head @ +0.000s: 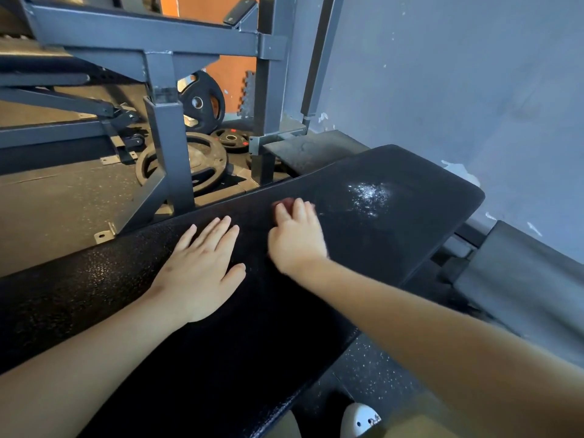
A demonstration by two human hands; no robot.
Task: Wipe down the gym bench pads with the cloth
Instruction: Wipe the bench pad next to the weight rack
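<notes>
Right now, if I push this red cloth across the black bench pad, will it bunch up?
The red cloth is scrunched under the right hand, so probably soft and floppy. Mostly hidden by fingers, it seems light. The pebbled black bench pad may drag it.

bench pad (pixel 426 238) black, grainy pebbled skin w/ dull sheen, white speckly patch (pixel 368 196) near far end. cloth (pixel 286 204) reddish, too blurred for weave. frame (pixel 167 128) grey painted metal, matt. wall (pixel 474 90) matt grey paint, chipped.
</notes>
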